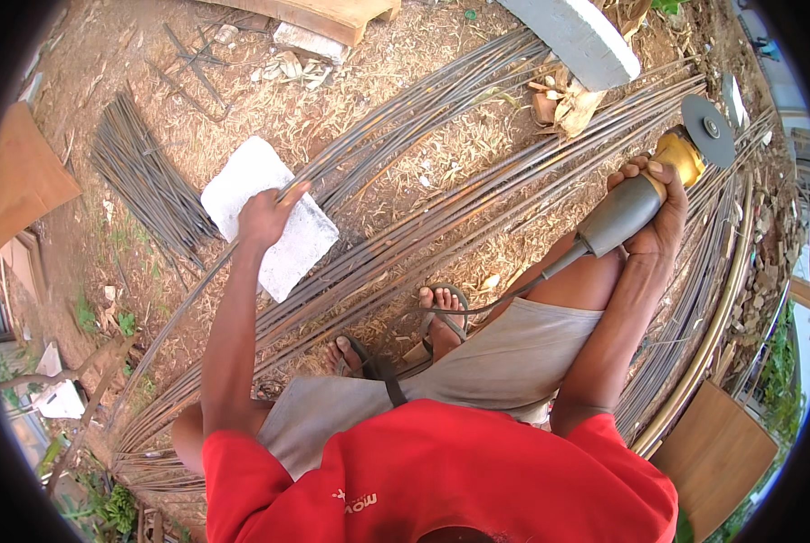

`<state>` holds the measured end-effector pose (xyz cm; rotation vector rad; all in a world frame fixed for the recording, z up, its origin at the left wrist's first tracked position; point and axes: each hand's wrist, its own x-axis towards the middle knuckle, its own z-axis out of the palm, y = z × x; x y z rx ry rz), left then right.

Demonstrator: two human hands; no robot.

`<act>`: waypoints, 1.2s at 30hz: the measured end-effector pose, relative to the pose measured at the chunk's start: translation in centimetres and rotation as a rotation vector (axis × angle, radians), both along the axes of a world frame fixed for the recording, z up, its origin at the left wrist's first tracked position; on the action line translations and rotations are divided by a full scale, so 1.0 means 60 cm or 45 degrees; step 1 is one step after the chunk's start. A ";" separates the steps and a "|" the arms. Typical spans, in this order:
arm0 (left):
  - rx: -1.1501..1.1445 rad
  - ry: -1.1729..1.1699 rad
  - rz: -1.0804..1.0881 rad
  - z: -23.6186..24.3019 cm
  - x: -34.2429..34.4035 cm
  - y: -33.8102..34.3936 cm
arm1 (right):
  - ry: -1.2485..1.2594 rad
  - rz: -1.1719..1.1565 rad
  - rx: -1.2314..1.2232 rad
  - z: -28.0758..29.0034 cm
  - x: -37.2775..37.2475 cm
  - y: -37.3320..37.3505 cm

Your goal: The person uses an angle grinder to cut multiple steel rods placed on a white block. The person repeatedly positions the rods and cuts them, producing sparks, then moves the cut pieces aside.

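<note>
My right hand (654, 204) grips an angle grinder (624, 210) by its grey body, held up at the right with its yellow head and dark cutting disc (707, 129) pointing away from me. Its cord runs down past my knee. On the left, my left hand (269, 217) is closed round a steel rod (183, 308), over a pale concrete block (303, 251). Beyond the block, several long rusty rods (423, 100) stretch toward the far right. A bundle of short cut rods (142, 172) lies left of the block.
More long rods (477, 204) cross the ground between my feet and the block. A concrete slab (575, 41) rests over rods at the far right. A wooden board (717, 457) lies at the near right, and a brown panel (24, 185) stands at the left.
</note>
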<state>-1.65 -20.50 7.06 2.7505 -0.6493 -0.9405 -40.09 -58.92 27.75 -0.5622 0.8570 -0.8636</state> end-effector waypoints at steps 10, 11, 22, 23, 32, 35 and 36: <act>-0.124 0.054 -0.115 0.024 -0.067 -0.436 | 0.030 0.088 0.039 0.012 0.041 0.018; -0.136 0.000 -0.114 0.009 -0.067 -0.446 | 0.022 0.097 0.063 0.013 0.040 0.021; -0.165 0.262 -0.218 -0.080 0.019 -0.226 | -0.026 0.014 0.146 0.014 0.036 0.011; -0.251 0.209 -0.199 -0.078 0.020 -0.179 | -0.036 0.032 0.139 0.013 0.034 0.010; -0.304 0.050 -0.199 -0.107 0.032 -0.125 | -0.064 -0.029 0.143 0.019 -0.010 0.008; -0.328 -0.028 -0.195 -0.100 0.016 -0.158 | -0.007 -0.111 0.098 0.026 -0.024 0.008; -0.273 -0.030 -0.203 -0.098 0.009 -0.176 | -0.001 -0.126 0.107 0.028 -0.029 0.008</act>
